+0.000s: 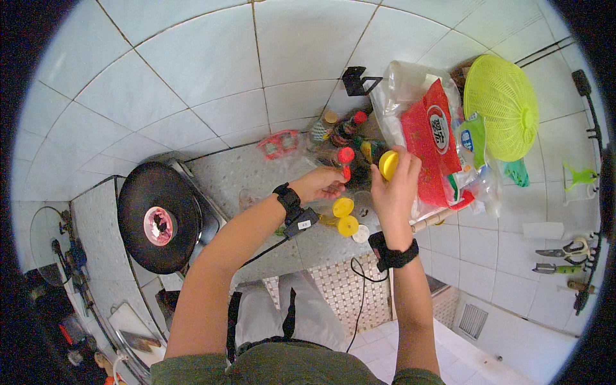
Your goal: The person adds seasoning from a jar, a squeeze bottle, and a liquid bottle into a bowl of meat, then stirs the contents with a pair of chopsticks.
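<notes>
Right hand (396,186) grips a yellow cap (387,164), fingers shut tight around it, at one o'clock from the picture's middle. Left hand (323,184) pinches a red-topped bottle (346,158) at twelve o'clock. Two yellow-capped bottles (345,216) lie on the counter (244,170) below.

Glossy glazed ceramic on the wall tiles (212,58); speckled, matt stone on the countertop (237,173). Smooth, shiny plastic on the yellow cap (387,164) gripped in the right hand (396,186), likewise on the red cap (346,155) near the left hand (321,185). Perforated lime-green plastic on the strainer (500,106), crinkled glossy film on the red packet (427,138), dark smooth-finished metal on the round pan lid (144,192).
</notes>
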`<act>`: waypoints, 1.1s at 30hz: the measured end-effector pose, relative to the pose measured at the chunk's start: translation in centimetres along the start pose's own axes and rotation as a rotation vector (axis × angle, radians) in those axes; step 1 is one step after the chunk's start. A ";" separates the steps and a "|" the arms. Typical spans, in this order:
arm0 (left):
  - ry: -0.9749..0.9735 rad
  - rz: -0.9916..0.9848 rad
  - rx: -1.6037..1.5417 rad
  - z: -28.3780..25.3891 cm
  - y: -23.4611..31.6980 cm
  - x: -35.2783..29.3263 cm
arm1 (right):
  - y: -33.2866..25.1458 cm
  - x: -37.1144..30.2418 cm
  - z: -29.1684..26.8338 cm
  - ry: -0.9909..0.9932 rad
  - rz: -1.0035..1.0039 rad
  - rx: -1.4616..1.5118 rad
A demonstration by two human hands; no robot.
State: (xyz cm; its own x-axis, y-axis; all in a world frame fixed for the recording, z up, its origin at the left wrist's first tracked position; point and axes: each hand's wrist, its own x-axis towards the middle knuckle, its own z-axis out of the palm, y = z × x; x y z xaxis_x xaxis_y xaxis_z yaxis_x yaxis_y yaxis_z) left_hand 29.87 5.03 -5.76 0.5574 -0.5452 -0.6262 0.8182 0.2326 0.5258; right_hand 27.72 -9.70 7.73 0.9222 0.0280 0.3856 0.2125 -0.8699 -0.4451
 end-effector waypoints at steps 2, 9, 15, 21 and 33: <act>0.024 -0.014 0.069 -0.3 0.3 0.0 | 0.6 0.5 1.7 -0.058 0.003 -0.025; 0.223 0.076 0.079 -1.8 1.2 -1.2 | 3.0 1.3 8.2 -0.277 0.023 -0.242; 0.313 0.247 0.166 -2.6 1.4 -2.4 | 6.0 0.5 11.5 -0.373 -0.060 -0.319; 0.409 0.322 0.213 0.0 3.5 -5.3 | 4.4 1.3 9.8 -0.446 -0.089 -0.213; -0.001 0.625 0.350 6.3 8.8 -22.6 | -10.0 0.5 -4.1 -0.117 -0.120 0.586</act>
State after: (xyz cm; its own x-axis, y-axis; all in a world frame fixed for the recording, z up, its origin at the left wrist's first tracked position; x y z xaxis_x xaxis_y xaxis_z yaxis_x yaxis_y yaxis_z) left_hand 23.59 14.32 16.63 0.9070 -0.3947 -0.1470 0.2522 0.2295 0.9401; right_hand 24.79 -3.02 15.64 0.9033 0.1917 0.3837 0.4285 -0.4428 -0.7876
